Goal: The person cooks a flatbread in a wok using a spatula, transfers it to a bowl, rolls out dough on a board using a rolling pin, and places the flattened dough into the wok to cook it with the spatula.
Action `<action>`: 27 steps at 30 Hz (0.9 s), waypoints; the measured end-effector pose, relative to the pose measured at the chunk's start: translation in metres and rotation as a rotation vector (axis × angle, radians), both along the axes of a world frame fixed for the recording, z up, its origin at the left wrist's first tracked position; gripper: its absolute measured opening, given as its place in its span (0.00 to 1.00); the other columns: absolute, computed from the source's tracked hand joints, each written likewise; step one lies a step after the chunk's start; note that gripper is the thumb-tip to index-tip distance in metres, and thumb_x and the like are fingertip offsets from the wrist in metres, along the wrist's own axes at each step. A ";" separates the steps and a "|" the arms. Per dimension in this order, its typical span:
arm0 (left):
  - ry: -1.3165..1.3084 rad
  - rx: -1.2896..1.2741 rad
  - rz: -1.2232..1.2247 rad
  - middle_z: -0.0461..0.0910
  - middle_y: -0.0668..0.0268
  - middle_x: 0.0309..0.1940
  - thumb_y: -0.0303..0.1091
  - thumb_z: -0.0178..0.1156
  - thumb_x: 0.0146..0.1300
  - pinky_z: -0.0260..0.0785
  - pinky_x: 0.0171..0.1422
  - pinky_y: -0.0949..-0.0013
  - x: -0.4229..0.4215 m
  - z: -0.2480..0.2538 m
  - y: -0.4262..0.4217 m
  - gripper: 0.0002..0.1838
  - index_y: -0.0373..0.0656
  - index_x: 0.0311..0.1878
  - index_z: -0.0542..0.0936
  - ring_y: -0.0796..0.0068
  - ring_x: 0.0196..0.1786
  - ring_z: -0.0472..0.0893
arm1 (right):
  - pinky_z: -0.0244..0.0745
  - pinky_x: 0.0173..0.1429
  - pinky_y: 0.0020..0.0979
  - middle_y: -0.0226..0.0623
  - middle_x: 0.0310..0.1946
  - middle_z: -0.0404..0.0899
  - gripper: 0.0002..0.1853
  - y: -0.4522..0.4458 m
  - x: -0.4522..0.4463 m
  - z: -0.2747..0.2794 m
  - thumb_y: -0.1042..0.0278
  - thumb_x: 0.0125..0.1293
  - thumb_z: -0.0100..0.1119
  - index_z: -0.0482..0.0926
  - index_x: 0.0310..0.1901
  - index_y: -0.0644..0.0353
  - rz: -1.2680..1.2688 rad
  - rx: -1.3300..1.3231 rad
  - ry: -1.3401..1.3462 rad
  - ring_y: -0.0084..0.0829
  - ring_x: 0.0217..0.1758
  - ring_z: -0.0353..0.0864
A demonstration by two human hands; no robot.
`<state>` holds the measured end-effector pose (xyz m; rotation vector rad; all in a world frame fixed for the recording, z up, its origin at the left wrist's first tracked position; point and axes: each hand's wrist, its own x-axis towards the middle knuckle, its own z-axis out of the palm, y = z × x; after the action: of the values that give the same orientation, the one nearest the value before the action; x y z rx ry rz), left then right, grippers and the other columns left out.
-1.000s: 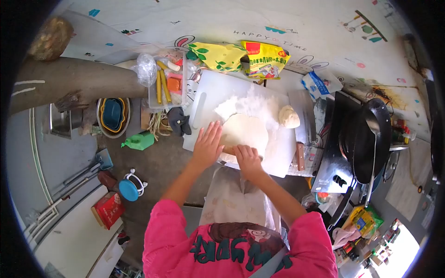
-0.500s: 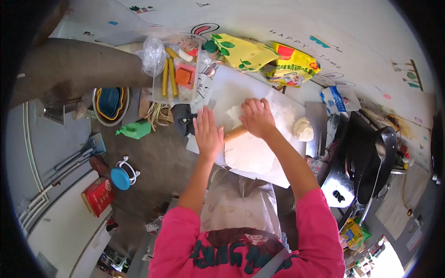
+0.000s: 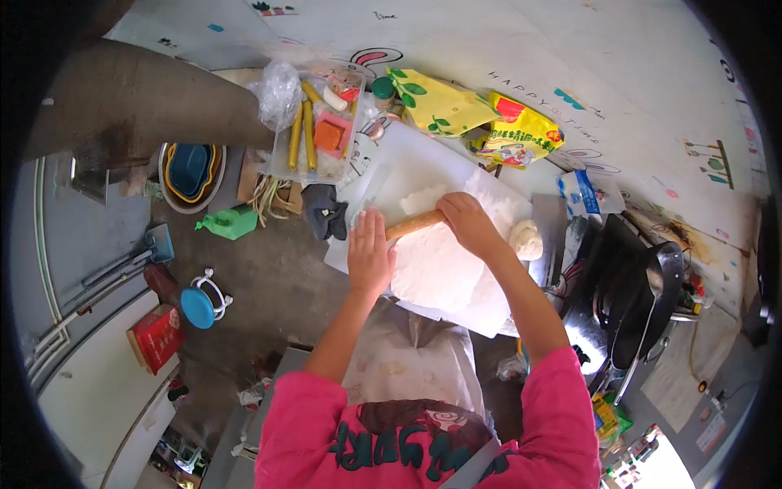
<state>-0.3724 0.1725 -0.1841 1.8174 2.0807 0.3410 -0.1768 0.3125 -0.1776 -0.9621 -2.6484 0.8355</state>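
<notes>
A wooden rolling pin (image 3: 415,224) lies across the far part of a wide, flat sheet of dough (image 3: 436,273). My left hand (image 3: 371,257) rests on the pin's left end, fingers stretched out flat. Around the right end, my right hand (image 3: 468,222) is closed with its fingers bent over the wood. Under the dough is a white board (image 3: 391,155), dusted with flour on its right part. To the right of my right hand sits a rounded lump of dough (image 3: 526,240).
Behind the board stand a clear plastic bin (image 3: 285,167) and yellow bags (image 3: 521,134). A dark cloth (image 3: 324,212) touches the left side. On the right are a dark metal blade (image 3: 548,236) and a black wok (image 3: 664,269) with a ladle. A blue stool (image 3: 197,307) stands below left.
The rolling pin has moved away from my body over the dough, and more of it shows between my hands. My right hand has slid toward its right end. The view has shifted slightly.
</notes>
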 end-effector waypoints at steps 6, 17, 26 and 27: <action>-0.106 -0.048 -0.096 0.50 0.49 0.72 0.36 0.59 0.57 0.43 0.74 0.46 0.011 0.007 0.004 0.41 0.32 0.70 0.54 0.49 0.75 0.51 | 0.58 0.67 0.46 0.44 0.53 0.70 0.19 -0.054 0.037 0.018 0.69 0.59 0.60 0.71 0.52 0.63 -0.173 -0.088 -0.174 0.45 0.60 0.67; 0.130 0.184 0.043 0.54 0.49 0.71 0.39 0.56 0.60 0.46 0.74 0.47 -0.006 -0.018 0.106 0.36 0.30 0.68 0.59 0.51 0.74 0.54 | 0.54 0.66 0.48 0.33 0.50 0.70 0.23 0.029 -0.015 -0.015 0.51 0.54 0.65 0.74 0.48 0.55 -0.581 0.245 -0.279 0.36 0.59 0.66; 0.003 0.138 -0.088 0.58 0.48 0.68 0.31 0.55 0.58 0.50 0.72 0.46 0.005 0.003 0.059 0.32 0.31 0.66 0.61 0.48 0.71 0.57 | 0.60 0.63 0.46 0.31 0.48 0.72 0.16 0.008 0.009 -0.007 0.60 0.53 0.66 0.77 0.42 0.53 -0.176 0.111 -0.129 0.32 0.57 0.69; 0.006 0.138 -0.104 0.59 0.48 0.68 0.30 0.55 0.58 0.51 0.71 0.46 0.006 0.005 0.048 0.31 0.31 0.65 0.62 0.48 0.71 0.59 | 0.61 0.61 0.45 0.31 0.47 0.73 0.15 0.007 0.009 -0.003 0.62 0.53 0.67 0.77 0.42 0.54 -0.217 0.145 -0.083 0.33 0.56 0.70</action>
<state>-0.3661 0.2201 -0.1793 1.9999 2.0013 0.4614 -0.1680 0.3199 -0.1804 -1.2410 -2.5679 0.5585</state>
